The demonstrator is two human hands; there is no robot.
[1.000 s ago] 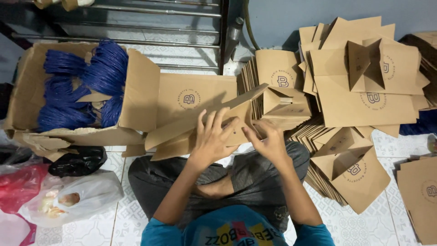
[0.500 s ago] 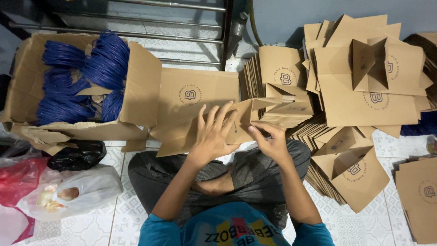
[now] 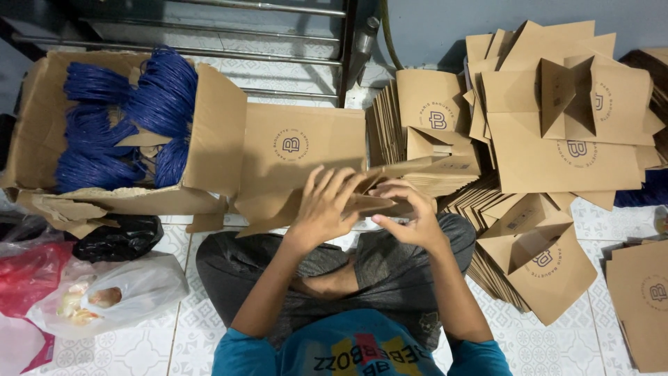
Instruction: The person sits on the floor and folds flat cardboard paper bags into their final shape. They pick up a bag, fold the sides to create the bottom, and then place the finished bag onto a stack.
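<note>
You're seeing one view only — the head camera, looking almost straight down over your lap at close range, facing the tiled floor [image 3: 139, 348]; its far edge seems to meet a wall — hard to tell.
</note>
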